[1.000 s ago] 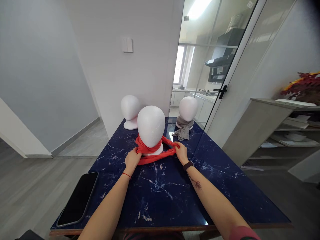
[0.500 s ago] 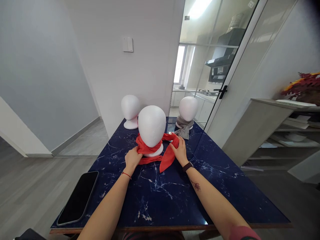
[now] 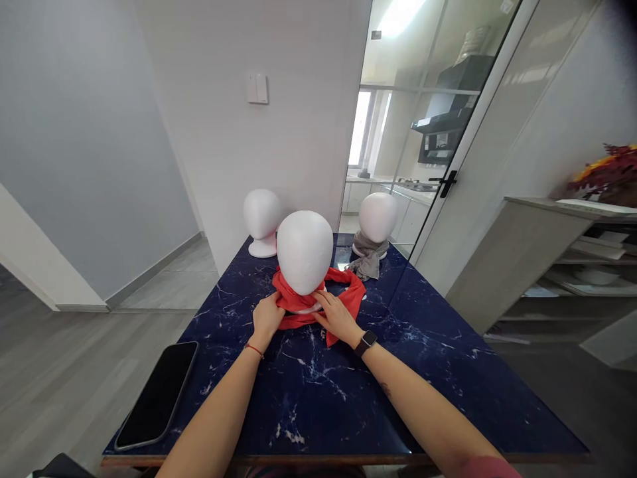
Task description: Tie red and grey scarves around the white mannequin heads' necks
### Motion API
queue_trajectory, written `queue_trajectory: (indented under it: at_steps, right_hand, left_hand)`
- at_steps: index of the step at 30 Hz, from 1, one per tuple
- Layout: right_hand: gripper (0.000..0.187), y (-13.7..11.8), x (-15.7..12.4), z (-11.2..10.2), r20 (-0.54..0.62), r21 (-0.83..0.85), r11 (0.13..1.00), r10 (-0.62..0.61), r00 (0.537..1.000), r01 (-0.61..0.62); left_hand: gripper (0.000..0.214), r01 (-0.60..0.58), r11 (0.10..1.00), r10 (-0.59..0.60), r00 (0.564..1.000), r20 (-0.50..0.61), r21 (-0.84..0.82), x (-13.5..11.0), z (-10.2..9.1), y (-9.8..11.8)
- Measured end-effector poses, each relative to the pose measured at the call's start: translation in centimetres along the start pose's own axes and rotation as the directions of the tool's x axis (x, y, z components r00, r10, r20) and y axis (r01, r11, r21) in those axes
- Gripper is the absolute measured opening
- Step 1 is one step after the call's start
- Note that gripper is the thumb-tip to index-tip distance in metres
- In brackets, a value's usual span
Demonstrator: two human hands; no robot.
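Note:
A white foam mannequin head (image 3: 304, 251) stands near the middle of the dark blue marbled table (image 3: 348, 398). A red scarf (image 3: 351, 295) is wrapped round its neck, with one loose end lying to the right. My left hand (image 3: 267, 318) is closed on the scarf at the left of the neck. My right hand (image 3: 338, 317) lies on the scarf just in front of the neck, its fingers gripping the cloth.
A bare white foam head (image 3: 261, 219) stands at the table's far left, and another foam head (image 3: 377, 219) with a grey scarf (image 3: 367, 262) at the far right. A black phone (image 3: 156, 395) lies by the near left edge. A glass door and shelves are on the right.
My right hand has brought the scarf's right end from out at the side across to the front of the neck. My left hand has stayed in place.

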State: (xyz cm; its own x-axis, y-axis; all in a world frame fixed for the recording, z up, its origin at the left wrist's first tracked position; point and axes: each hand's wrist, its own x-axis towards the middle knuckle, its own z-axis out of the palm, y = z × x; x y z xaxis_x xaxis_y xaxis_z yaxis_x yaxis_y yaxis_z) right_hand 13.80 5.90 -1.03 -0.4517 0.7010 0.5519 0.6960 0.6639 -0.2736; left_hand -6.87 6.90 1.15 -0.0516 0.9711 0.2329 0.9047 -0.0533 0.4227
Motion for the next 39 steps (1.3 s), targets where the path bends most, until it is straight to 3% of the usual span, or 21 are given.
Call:
queue_trajectory:
  at_steps: [5,9,14,18,20,22,24,26,33,39]
  right_hand:
    - [0.049,0.2,-0.1,0.7,0.051,0.022,0.998,0.050,0.997,-0.051]
    - [0.038,0.6,0.0,0.6,0.036,-0.046,0.995,0.086,0.996,-0.084]
    - [0.028,1.7,-0.2,0.6,-0.043,-0.059,0.984,0.164,0.986,-0.166]
    - [0.028,1.7,-0.3,0.5,-0.055,-0.055,0.985,0.163,0.985,-0.166]
    - [0.029,1.2,-0.2,0.5,-0.048,-0.060,0.987,0.146,0.988,-0.149]
    - [0.028,0.6,-0.2,0.5,-0.039,-0.076,0.989,0.121,0.992,-0.124]
    - [0.027,-0.1,-0.1,0.4,-0.029,-0.096,0.991,0.090,0.996,-0.092]
    - [0.027,-0.6,0.0,0.3,-0.010,-0.111,0.993,0.051,0.999,-0.052]
    - [0.021,-1.7,0.3,0.1,0.007,-0.218,0.973,-0.070,0.997,0.070]
    - [0.021,-1.1,0.4,0.5,0.082,-0.230,0.968,-0.082,0.993,0.098]
  left_hand:
    - [0.030,0.117,0.988,-0.121,0.992,-0.034,-0.099,0.4,0.4,-0.9]
    - [0.029,0.217,0.951,-0.237,0.969,-0.066,-0.222,1.5,0.5,-2.8]
    - [0.036,0.257,0.900,-0.307,0.947,-0.094,-0.352,3.3,0.6,-5.0]
    - [0.041,0.252,0.883,-0.342,0.924,-0.174,-0.396,3.4,0.3,-4.9]
    - [0.048,0.162,0.926,-0.260,0.928,-0.266,-0.340,2.8,0.2,-4.0]
    - [0.052,-0.036,0.967,-0.046,0.950,-0.310,-0.253,1.9,0.2,-2.7]
    - [0.056,-0.248,0.942,0.182,0.944,-0.275,-0.228,1.1,0.4,-1.4]
    - [0.061,-0.351,0.898,0.297,0.929,-0.221,-0.267,0.6,0.8,-0.5]
    - [0.054,-0.395,0.912,0.396,0.918,-0.013,-0.109,0.4,0.4,-0.5]
    - [0.041,-0.296,0.955,0.296,0.948,0.115,-0.022,0.3,-0.8,-0.1]
